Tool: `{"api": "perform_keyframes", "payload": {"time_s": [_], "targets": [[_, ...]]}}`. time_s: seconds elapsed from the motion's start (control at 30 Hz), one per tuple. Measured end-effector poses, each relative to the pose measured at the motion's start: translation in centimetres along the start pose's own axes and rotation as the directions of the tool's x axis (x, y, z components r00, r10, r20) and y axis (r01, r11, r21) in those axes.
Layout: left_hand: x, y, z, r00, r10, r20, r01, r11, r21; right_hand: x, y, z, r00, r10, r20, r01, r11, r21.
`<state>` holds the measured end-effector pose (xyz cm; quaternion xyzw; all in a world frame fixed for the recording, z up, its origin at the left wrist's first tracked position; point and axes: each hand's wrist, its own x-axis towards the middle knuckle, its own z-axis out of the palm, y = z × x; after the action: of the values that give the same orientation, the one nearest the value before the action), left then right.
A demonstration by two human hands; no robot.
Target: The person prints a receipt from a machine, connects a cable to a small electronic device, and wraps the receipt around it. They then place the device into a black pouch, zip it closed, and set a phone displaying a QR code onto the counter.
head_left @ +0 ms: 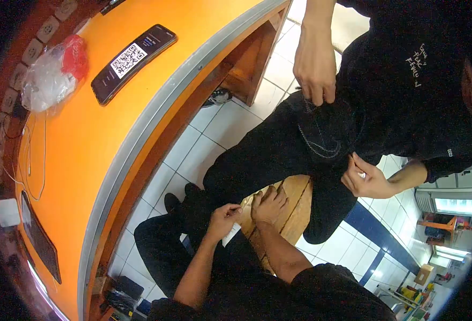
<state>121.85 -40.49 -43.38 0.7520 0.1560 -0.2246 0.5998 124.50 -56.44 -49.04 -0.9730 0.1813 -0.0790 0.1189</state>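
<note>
My left hand [225,218] is closed in a pinch, its thumb and fingertips pressed together over the seat; I cannot tell what is between them. My right hand [269,206] lies palm down with fingers stretched out on a slatted wooden seat [296,206]. A shiny yellowish piece [251,200] shows between my two hands. Just below my left fingers is a flat white piece [231,234], partly covered by dark cloth. Across from me, another person's hands [317,75] hold a black fabric item [329,125] with pale curved stitching on their lap.
An orange table [107,144] with a metal edge stands at left. On it are a phone [134,63] showing a QR code, a plastic bag [56,80], a white cable [44,160] and a second dark device [40,238]. A dark bag [122,294] sits beneath the table.
</note>
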Motion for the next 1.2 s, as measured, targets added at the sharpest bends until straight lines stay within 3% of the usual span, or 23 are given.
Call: {"api": "perform_keyframes", "payload": {"time_s": [0.6,0.63,0.67,0.7,0.8,0.83,0.87,0.93,0.97,1.0,1.03,1.07,1.2], "targets": [[0.4,-1.4,-0.2,0.999,-0.037,0.03,0.037,0.999,0.01,0.0,0.3,0.0,1.0,-0.029,0.0,0.029,1.0,0.007],[0.2,-1.3,-0.1,0.999,0.032,0.026,-0.031,0.999,-0.024,-0.1,0.3,0.1,0.999,-0.043,0.005,0.043,0.999,-0.015],[-0.3,-1.3,-0.1,0.996,0.092,0.01,-0.091,0.994,-0.058,0.0,-0.2,-0.6,0.996,-0.072,0.045,0.072,0.997,0.005],[-0.6,0.4,-0.9,0.999,0.03,0.037,-0.03,1.0,0.007,0.6,-0.8,-2.2,0.993,-0.039,0.114,0.043,0.999,-0.033],[-1.1,2.7,-3.0,0.978,0.024,-0.206,-0.011,0.998,0.063,1.8,-0.3,-1.4,0.971,0.013,0.24,0.013,0.995,-0.104],[-0.6,1.4,-2.6,0.946,0.089,-0.313,-0.054,0.991,0.119,2.0,0.0,-1.7,0.976,-0.004,0.22,0.032,0.992,-0.12],[-0.5,0.1,-2.5,0.936,0.053,-0.349,-0.001,0.989,0.148,2.1,0.4,-1.8,0.98,-0.021,0.198,0.049,0.99,-0.136],[0.1,-2.4,-3.5,0.909,0.021,-0.416,-0.041,0.998,-0.04,1.2,2.1,0.6,0.987,-0.16,0.014,0.16,0.98,-0.117],[0.1,-3.6,-3.9,0.921,-0.066,-0.383,0.005,0.987,-0.158,1.1,1.9,0.8,0.987,-0.155,0.046,0.158,0.984,-0.079],[0.4,-3.7,-4.4,0.911,-0.079,-0.404,0.031,0.992,-0.125,1.5,1.4,0.2,0.984,-0.163,0.075,0.17,0.98,-0.102],[0.9,-3.7,-5.0,0.927,-0.086,-0.365,0.007,0.977,-0.212,1.7,1.3,0.5,0.981,-0.169,0.098,0.18,0.976,-0.124],[1.4,-3.4,-5.8,0.942,-0.086,-0.325,-0.018,0.952,-0.305,1.4,1.5,1.7,0.991,-0.088,0.103,0.097,0.992,-0.082],[2.4,-2.9,-5.5,0.95,-0.082,-0.301,-0.011,0.956,-0.294,1.0,3.3,0.7,0.962,-0.125,0.244,0.154,0.983,-0.103]]}}
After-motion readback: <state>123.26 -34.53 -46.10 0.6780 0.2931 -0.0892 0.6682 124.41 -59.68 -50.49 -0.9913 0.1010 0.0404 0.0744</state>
